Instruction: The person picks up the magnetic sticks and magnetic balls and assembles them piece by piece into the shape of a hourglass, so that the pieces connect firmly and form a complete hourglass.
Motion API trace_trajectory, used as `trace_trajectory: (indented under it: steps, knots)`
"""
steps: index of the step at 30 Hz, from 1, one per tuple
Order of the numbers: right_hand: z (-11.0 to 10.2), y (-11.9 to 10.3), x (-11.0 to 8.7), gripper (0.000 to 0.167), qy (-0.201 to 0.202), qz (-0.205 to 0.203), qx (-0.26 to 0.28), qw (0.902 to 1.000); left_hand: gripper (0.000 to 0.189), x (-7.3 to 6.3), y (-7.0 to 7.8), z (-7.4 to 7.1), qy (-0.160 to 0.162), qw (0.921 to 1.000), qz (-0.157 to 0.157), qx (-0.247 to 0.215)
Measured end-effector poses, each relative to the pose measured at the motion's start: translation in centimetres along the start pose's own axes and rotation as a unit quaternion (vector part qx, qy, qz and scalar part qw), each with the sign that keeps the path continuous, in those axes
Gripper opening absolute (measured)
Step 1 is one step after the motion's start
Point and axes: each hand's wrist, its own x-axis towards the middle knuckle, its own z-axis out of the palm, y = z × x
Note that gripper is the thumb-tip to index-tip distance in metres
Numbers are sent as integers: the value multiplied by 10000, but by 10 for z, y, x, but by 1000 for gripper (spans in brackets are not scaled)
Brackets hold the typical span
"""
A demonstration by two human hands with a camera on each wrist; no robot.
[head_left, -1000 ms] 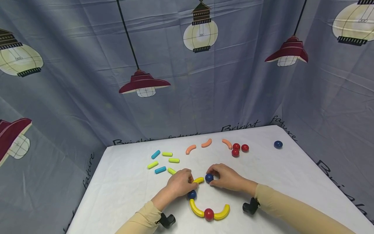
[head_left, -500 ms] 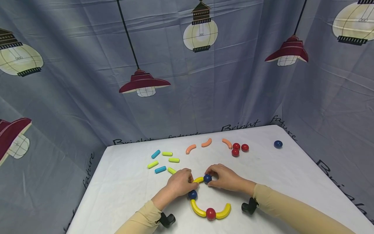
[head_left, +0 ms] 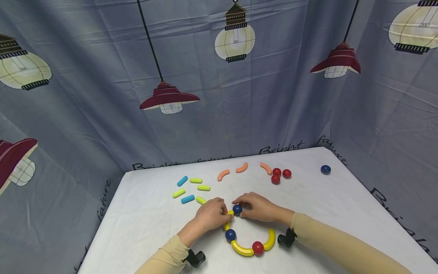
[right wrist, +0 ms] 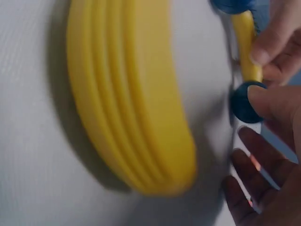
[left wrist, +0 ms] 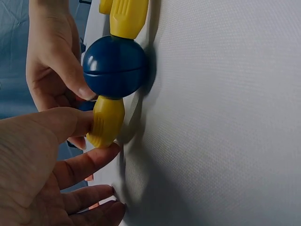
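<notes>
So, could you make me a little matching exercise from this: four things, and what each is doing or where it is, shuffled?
1. Left hand
2. Right hand
3. Nearest red ball
4. Farthest blue ball

A. Lies between two curved yellow pieces
B. Holds a blue ball
C. Sits near the table's far right corner
D. Pinches a yellow piece

Pairs: 1-D, 2-B, 3-A, 4-C

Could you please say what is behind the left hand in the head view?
A yellow curved piece: its ends show, its middle is covered. A lime stick shows beyond; anything fully covered is hidden.
</notes>
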Motion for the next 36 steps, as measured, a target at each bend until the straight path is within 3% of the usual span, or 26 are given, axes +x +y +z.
trace_trajectory:
  steps: [5, 11, 16, 21, 27, 36]
  knots:
    - [-14, 3, -11, 41, 243, 365, 236, 9988, 29, 1, -1, 1, 24, 10000, 29, -23]
    - [-35, 12, -48, 15, 430, 1537, 150, 9871, 30, -1, -1, 0, 20, 10000, 62, -64]
    - [-33, 5, -86, 34, -30, 2241, -186, 9744, 31, -1, -1, -2, -11, 9999, 55, -124]
    - [-23, -6, -94, 43, -119, 2184, -585, 9740, 32, 1, -2, 0, -17, 9999, 67, -143]
    - [-17, -16, -83, 40, -53, 2197, -988, 9705, 33, 0, -4, 0, -36, 9998, 95, -170]
    - [-12, -8, -49, 34, 613, 1751, -1632, 9690, 32, 2, -5, 2, -37, 9997, -16, -235]
